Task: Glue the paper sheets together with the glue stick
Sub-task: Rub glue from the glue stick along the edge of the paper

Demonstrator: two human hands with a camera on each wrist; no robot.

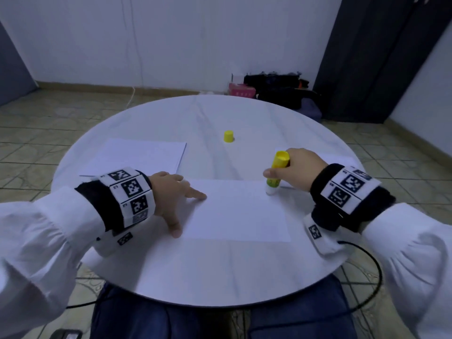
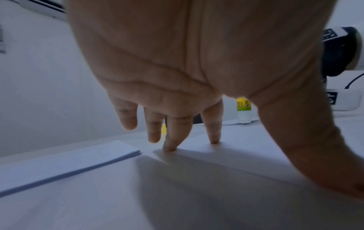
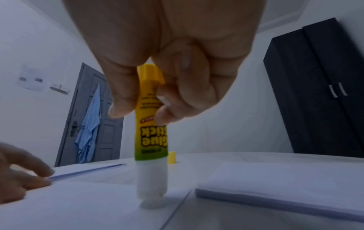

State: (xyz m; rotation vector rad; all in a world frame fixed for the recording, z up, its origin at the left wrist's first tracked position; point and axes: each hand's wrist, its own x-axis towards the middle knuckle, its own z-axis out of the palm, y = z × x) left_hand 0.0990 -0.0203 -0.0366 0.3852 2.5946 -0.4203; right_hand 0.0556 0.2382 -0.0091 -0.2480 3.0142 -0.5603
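From the head view, the right hand (image 1: 304, 167) was curled round the upturned glue stick (image 1: 276, 173), its tip down on the far right corner of the single sheet (image 1: 237, 211) lying on the bench (image 1: 220, 272). The left hand (image 1: 171, 194) lay spread, fingertips pinning the sheet's left edge. The cap (image 1: 229, 136) stood apart, beyond.

At the left wrist, straight fingertips (image 2: 169, 148) pressed the paper, which was thin, light and likely to slide or wrinkle unless held down.

At the right wrist, thumb and fingers pinched the stick's rigid upper barrel, probably the best hold; the soft glue (image 3: 152, 202) touched the sheet.
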